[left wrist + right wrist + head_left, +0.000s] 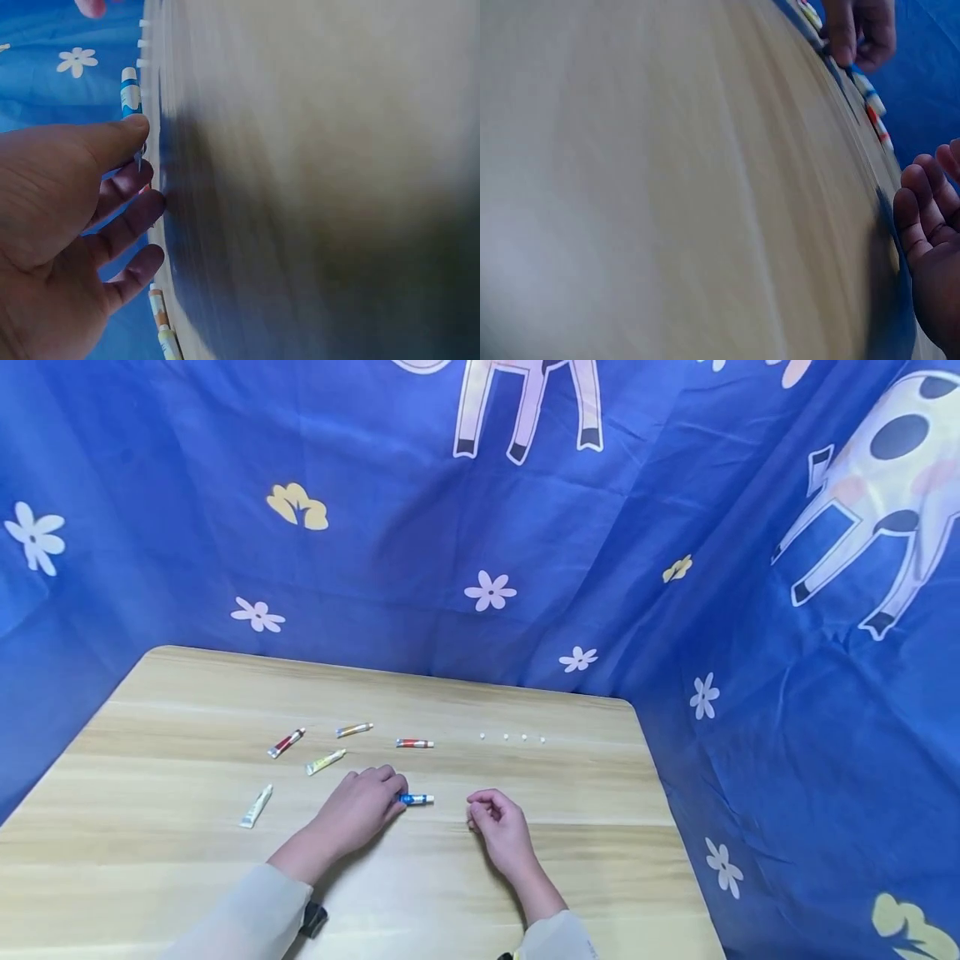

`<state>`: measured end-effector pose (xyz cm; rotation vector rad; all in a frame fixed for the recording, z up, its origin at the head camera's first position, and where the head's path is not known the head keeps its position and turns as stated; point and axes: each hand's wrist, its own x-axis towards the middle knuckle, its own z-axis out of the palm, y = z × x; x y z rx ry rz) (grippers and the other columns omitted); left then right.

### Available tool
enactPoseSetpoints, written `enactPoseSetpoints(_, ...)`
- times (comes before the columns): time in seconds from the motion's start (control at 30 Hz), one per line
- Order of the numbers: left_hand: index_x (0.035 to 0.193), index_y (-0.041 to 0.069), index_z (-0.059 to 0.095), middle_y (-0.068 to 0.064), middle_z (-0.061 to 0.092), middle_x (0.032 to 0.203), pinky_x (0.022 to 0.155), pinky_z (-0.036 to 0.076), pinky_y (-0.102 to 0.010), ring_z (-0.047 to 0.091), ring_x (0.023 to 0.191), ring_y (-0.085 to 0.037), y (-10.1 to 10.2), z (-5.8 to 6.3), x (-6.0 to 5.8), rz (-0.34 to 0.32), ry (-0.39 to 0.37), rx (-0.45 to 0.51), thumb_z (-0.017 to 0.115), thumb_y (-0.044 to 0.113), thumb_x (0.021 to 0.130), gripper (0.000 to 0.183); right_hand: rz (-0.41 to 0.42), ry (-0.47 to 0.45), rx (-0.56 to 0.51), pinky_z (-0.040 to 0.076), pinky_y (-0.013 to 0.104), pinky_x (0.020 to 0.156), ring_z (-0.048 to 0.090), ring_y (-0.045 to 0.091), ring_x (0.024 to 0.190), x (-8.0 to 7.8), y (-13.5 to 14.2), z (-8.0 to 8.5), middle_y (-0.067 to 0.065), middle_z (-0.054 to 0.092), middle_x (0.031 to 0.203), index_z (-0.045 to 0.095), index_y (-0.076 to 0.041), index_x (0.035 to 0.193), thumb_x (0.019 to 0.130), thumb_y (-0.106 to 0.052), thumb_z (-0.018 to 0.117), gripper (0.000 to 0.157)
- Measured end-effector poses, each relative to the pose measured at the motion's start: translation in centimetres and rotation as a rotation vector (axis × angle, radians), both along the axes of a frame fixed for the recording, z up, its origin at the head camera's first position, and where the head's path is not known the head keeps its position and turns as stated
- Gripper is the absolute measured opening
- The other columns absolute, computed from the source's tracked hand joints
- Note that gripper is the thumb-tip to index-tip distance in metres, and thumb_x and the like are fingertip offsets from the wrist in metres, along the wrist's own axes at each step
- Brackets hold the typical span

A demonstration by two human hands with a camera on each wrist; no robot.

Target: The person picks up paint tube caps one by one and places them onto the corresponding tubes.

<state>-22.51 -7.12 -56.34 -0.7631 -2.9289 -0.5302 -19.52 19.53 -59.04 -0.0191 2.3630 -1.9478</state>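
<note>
A small blue paint tube [418,799] with a white end lies pointing right near the middle of the table. My left hand [369,804] pinches its rear end between thumb and fingers; in the left wrist view the tube [131,96] sticks out past the thumb, and the other fingers are spread loosely. To the right, apart from the tube, my right hand [501,831] hangs over the table with loosely bent fingers. In the right wrist view its fingers [922,196] are relaxed, with nothing visible in them.
Behind the hands lie a red-orange tube [415,743], an ochre tube [354,730], a dark red tube [287,742] and a yellow tube [326,762]. A pale tube [257,806] lies left. Several tiny white pieces [506,737] form a row at the back right of the wooden table [585,852].
</note>
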Motion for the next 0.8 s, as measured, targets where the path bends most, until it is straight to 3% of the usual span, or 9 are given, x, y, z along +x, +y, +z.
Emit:
enactPoseSetpoints(0.27,0.105,0.016,0.073,-0.002,0.07,0.1,0.08,0.052,-0.047,0.066,0.093,-0.024,0.5,-0.3,-2.4,0.019,-0.005,-0.013,0.079,0.028,0.099,0.015,-0.084,0.066,0.035,0.058,0.019,0.075,0.067,0.011,0.08,-1.7,3.4,0.1,0.03,0.072,0.099,0.07,0.008,0.116,0.105,-0.003,0.064,0.017)
enactPoseSetpoints(0.47,0.109,0.014,0.074,-0.006,0.071,0.106,0.082,0.056,-0.054,0.069,0.095,-0.03,0.5,-0.7,-4.3,0.034,0.003,-0.041,0.077,0.026,0.101,0.015,-0.166,0.054,0.047,0.06,0.02,0.079,0.068,0.012,0.083,-3.4,5.7,0.2,0.029,0.072,0.1,0.068,0.009,0.12,0.105,-0.001,0.063,0.019)
enactPoseSetpoints(0.63,0.105,0.012,0.073,-0.006,0.069,0.099,0.075,0.056,-0.05,0.067,0.088,-0.028,0.5,-0.9,-5.5,0.035,0.024,-0.019,0.079,0.021,0.1,0.013,-0.214,0.083,0.066,0.06,0.021,0.079,0.068,0.016,0.084,-5.2,7.3,0.9,0.031,0.071,0.101,0.068,0.01,0.12,0.104,0.001,0.063,0.019)
enactPoseSetpoints(0.8,0.108,0.007,0.072,-0.009,0.069,0.098,0.077,0.06,-0.047,0.066,0.086,-0.027,0.5,-1.3,-6.2,0.032,0.024,0.016,0.079,0.016,0.099,0.014,-0.246,0.109,0.1,0.059,0.02,0.08,0.068,0.017,0.086,-6.8,8.4,0.9,0.03,0.071,0.102,0.068,0.01,0.12,0.105,0.0,0.062,0.019)
